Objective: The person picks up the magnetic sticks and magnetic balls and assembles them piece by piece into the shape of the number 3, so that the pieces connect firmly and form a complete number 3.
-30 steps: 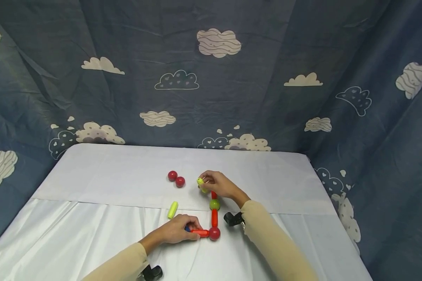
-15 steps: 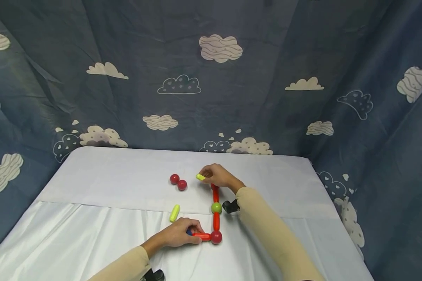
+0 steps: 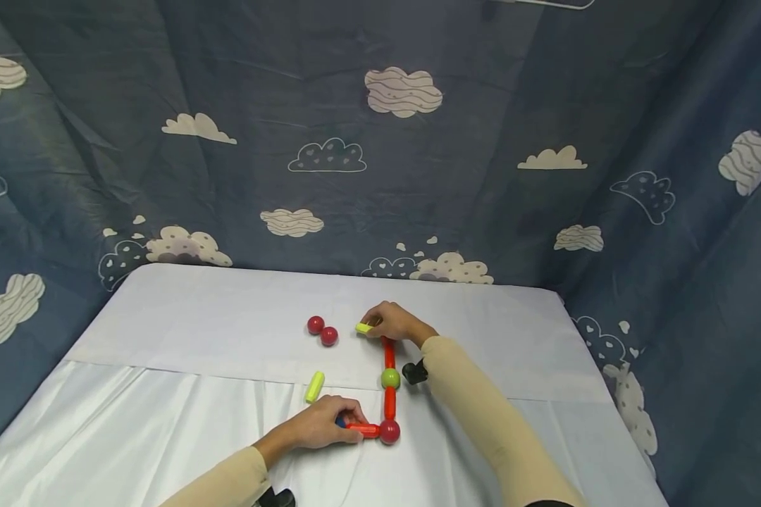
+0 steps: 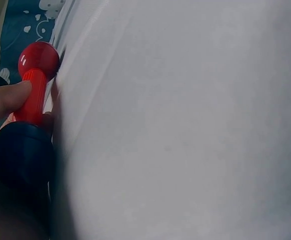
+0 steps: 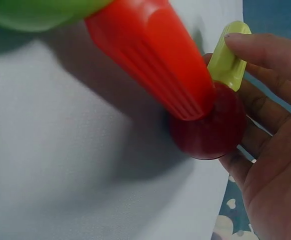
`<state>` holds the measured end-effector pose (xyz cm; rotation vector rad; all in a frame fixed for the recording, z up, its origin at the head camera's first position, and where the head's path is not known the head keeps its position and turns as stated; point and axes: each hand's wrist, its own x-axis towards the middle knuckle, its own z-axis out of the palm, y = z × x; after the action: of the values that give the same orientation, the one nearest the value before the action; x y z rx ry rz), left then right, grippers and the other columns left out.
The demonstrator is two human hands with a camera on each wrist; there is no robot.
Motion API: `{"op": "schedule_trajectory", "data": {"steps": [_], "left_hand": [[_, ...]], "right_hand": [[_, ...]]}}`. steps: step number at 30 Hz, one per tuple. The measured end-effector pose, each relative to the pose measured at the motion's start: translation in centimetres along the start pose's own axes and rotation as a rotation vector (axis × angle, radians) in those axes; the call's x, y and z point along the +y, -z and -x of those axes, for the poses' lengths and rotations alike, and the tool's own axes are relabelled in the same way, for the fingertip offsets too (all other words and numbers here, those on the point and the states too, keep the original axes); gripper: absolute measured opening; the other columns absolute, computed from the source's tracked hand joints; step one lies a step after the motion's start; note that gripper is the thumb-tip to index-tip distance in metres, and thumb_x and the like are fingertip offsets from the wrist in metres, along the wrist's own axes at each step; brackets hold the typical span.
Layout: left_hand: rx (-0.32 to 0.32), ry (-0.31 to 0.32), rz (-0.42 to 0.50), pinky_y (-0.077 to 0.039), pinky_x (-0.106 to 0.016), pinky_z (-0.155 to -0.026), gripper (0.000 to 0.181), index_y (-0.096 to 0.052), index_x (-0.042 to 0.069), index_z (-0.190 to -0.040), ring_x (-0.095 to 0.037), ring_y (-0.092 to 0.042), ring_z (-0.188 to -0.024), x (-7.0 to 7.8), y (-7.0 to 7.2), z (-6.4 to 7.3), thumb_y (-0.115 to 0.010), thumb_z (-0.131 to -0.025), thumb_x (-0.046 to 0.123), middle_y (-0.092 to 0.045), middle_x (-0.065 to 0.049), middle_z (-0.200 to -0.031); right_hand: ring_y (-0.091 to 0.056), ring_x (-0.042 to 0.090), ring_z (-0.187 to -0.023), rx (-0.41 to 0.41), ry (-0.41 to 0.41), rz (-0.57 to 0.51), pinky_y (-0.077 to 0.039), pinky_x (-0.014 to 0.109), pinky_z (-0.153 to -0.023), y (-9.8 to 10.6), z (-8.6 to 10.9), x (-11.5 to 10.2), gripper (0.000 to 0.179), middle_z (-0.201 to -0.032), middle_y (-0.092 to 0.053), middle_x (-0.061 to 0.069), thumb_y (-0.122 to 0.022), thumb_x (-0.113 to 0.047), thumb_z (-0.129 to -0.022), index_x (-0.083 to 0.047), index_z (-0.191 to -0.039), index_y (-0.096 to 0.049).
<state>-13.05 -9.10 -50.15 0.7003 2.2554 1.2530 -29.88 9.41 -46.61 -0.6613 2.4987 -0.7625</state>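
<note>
A chain of balls and rods lies on the white cloth. My left hand holds its near red rod between thumb and fingers, around the dark blue ball at one end. From the red ball at the other end, a second red rod runs away to a green ball, then a third red rod. That rod meets a dark red ball at the far end. There my right hand pinches a yellow-green rod, its lower end against the ball.
Two loose red balls sit close together left of the right hand. Another yellow-green rod lies just beyond the left hand. A dark cloud-patterned curtain hangs behind the cloth-covered table.
The yellow-green rod in my right hand has turned from slanted to nearly level beside the chain's far end. My left hand keeps its hold on the near red rod.
</note>
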Motion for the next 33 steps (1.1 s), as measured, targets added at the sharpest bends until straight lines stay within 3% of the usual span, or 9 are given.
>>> {"op": "schedule_trajectory", "data": {"steps": [15,21,27,33], "left_hand": [[0.004,-0.020,0.004,-0.039,-0.022,-0.070,0.009,-0.068,0.017,-0.092,-0.002,-0.049,-0.073,0.0,0.1,0.2,-0.073,-0.084,0.020,-0.059,0.013,-0.079],[0.001,-0.016,0.012,-0.039,-0.022,-0.070,0.009,-0.068,0.017,-0.092,-0.002,-0.048,-0.073,-0.1,-0.1,0.3,-0.073,-0.085,0.020,-0.058,0.012,-0.079],[-0.001,-0.016,0.005,-0.039,-0.022,-0.070,0.009,-0.068,0.017,-0.092,-0.002,-0.048,-0.073,-0.1,-0.2,0.2,-0.072,-0.085,0.021,-0.058,0.013,-0.079],[0.004,-0.007,-0.007,-0.039,-0.022,-0.070,0.009,-0.068,0.017,-0.092,-0.002,-0.048,-0.073,0.1,-0.2,0.0,-0.073,-0.084,0.020,-0.058,0.012,-0.079]], "right_hand": [[-0.059,0.017,-0.088,0.040,-0.025,-0.049,-0.050,0.029,-0.079,0.1,0.5,0.5,0.026,-0.101,-0.067,0.005,-0.071,-0.008,-0.085,-0.007,-0.111,-0.069],[-0.059,0.021,-0.099,0.128,-0.064,-0.120,-0.050,0.035,-0.083,0.1,2.4,1.4,0.029,-0.110,-0.064,0.006,-0.071,-0.014,-0.086,-0.008,-0.114,-0.067],[-0.055,0.027,-0.110,0.281,-0.143,-0.171,-0.046,0.045,-0.090,-0.4,4.8,1.9,0.036,-0.120,-0.059,0.009,-0.073,-0.016,-0.085,-0.009,-0.119,-0.063],[-0.058,0.025,-0.101,0.376,-0.266,-0.342,-0.051,0.036,-0.081,-1.6,6.6,2.1,0.041,-0.123,-0.058,0.011,-0.072,-0.016,-0.085,-0.008,-0.123,-0.059]]}}
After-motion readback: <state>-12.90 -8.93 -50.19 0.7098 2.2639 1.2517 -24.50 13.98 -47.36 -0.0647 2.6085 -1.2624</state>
